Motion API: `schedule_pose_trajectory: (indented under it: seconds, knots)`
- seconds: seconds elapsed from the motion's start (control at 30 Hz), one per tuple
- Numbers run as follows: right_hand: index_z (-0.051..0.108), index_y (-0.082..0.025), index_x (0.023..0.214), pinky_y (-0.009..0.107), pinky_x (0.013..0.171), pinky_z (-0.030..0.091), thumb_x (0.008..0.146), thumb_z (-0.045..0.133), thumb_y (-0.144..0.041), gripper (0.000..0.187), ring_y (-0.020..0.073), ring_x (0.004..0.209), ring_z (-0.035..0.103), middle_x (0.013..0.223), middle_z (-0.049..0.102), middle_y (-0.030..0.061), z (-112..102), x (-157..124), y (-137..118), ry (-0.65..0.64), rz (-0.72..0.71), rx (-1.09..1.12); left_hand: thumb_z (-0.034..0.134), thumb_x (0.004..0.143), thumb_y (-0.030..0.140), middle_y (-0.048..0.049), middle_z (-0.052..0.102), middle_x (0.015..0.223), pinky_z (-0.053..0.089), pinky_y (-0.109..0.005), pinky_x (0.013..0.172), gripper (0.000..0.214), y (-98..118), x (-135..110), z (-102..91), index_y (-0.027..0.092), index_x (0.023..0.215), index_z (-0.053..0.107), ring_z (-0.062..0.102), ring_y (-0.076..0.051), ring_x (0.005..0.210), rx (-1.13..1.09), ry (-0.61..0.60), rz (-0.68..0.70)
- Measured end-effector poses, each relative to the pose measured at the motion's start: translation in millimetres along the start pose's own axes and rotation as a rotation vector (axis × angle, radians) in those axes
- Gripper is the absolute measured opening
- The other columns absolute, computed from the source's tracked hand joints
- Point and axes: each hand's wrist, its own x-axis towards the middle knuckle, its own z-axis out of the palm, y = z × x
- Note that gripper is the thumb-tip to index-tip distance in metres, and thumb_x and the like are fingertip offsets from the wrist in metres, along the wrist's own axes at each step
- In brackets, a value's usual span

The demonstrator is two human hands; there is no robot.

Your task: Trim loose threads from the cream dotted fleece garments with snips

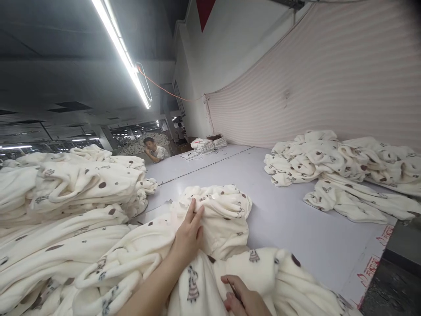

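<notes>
The table (296, 237) is in the middle. A bunched cloth (226, 239) lies on its near part. The left hand (190, 228) is on top of the cloth. The right hand (243, 296) is nearer and to the right, with a thin thing (235, 291) in it. A big pile (88, 188) is on the left. Another pile (329, 158) lies on the right side of the table. A small stack (202, 145) sits at the far end. A person (159, 152) is far off, left of the stack. A curtain (312, 87) hangs behind the right pile.
</notes>
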Motion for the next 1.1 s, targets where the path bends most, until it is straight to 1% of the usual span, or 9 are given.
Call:
schedule_pose_trajectory:
  seconds: [0.07,0.17,0.23,0.37,0.43,0.53,0.73,0.93,1.1]
  knots:
    - [0.055,-0.025,0.115,0.027,0.073,0.044,0.086,0.043,-0.037,0.034,0.0199,0.076,0.067,0.076,0.073,0.0012,-18.8,8.9,-17.6,-0.034,-0.081,-0.056,0.044,0.079,0.009,-0.0136,0.001,0.156,0.046,-0.039,0.094,0.059,4.7,-7.1,4.3,0.018,0.136,0.032,0.036,-0.029,0.132,0.081,-0.046,0.055]
    - [0.053,-0.025,0.108,0.027,0.074,0.041,0.088,0.039,-0.032,0.025,0.0189,0.075,0.064,0.068,0.069,-0.0019,-43.4,31.0,-40.8,0.041,-0.112,-0.106,0.058,0.073,0.016,-0.0097,0.001,0.157,0.033,-0.048,0.105,0.031,10.8,-15.2,11.8,0.017,0.104,0.057,0.028,-0.035,0.135,0.191,-0.166,0.168]
    - [0.051,-0.025,0.105,0.028,0.072,0.04,0.087,0.042,-0.032,0.021,0.019,0.074,0.062,0.069,0.067,-0.0026,-50.0,47.9,-46.6,0.091,-0.104,-0.138,0.062,0.073,0.022,-0.0095,0.006,0.156,0.025,-0.05,0.109,0.021,13.2,-16.0,16.9,0.018,0.093,0.06,0.023,-0.035,0.137,0.239,-0.23,0.177]
    - [0.048,-0.024,0.1,0.028,0.065,0.04,0.082,0.047,-0.029,0.018,0.0191,0.07,0.059,0.07,0.063,-0.0028,-38.3,69.9,-33.6,0.185,-0.056,-0.207,0.061,0.075,0.021,-0.0133,0.013,0.155,0.023,-0.05,0.11,0.03,16.1,-8.2,27.3,0.016,0.104,0.059,0.022,-0.035,0.138,0.273,-0.278,0.079]
    - [0.049,-0.023,0.093,0.028,0.065,0.04,0.081,0.048,-0.027,0.013,0.0191,0.071,0.058,0.071,0.062,-0.0019,-29.5,71.3,-24.0,0.221,-0.048,-0.226,0.055,0.078,0.014,-0.0109,0.016,0.155,0.021,-0.049,0.111,0.015,16.9,-4.0,31.2,0.015,0.09,0.064,0.023,-0.034,0.138,0.251,-0.277,0.052]
    - [0.052,-0.022,0.085,0.029,0.068,0.04,0.08,0.052,-0.028,0.008,0.0204,0.078,0.058,0.077,0.062,0.0003,-24.2,65.6,-17.6,0.242,-0.058,-0.252,0.049,0.079,0.009,-0.0059,0.021,0.154,0.02,-0.05,0.111,0.018,15.4,-1.0,31.9,0.016,0.075,0.065,0.027,-0.033,0.136,0.205,-0.261,0.017]
    - [0.058,-0.024,0.107,0.03,0.074,0.043,0.089,0.046,-0.029,0.022,0.021,0.092,0.06,0.104,0.063,0.004,-29.0,55.7,-24.9,0.33,-0.255,-0.483,0.051,0.075,0.01,0.0013,0.035,0.149,0.035,-0.046,0.104,0.02,4.4,-0.5,20.7,0.022,0.078,0.067,0.039,-0.027,0.129,0.107,-0.305,-0.025]
    - [0.06,-0.023,0.11,0.031,0.07,0.044,0.085,0.051,-0.017,0.027,0.0221,0.087,0.061,0.095,0.067,0.0052,-26.0,61.4,-25.6,0.359,-0.396,-0.798,0.049,0.078,0.013,0.0007,0.034,0.149,0.034,-0.045,0.105,0.02,4.3,-0.9,16.3,0.022,0.08,0.067,0.041,-0.026,0.127,0.044,-0.326,-0.042]
    - [0.059,-0.021,0.114,0.032,0.069,0.044,0.085,0.053,-0.015,0.03,0.0225,0.085,0.061,0.095,0.067,0.0063,-23.8,61.9,-25.9,0.355,-0.444,-0.928,0.05,0.077,0.013,0.0001,0.033,0.149,0.032,-0.046,0.106,0.019,4.6,-1.2,17.6,0.021,0.08,0.067,0.038,-0.027,0.128,0.018,-0.322,-0.046]
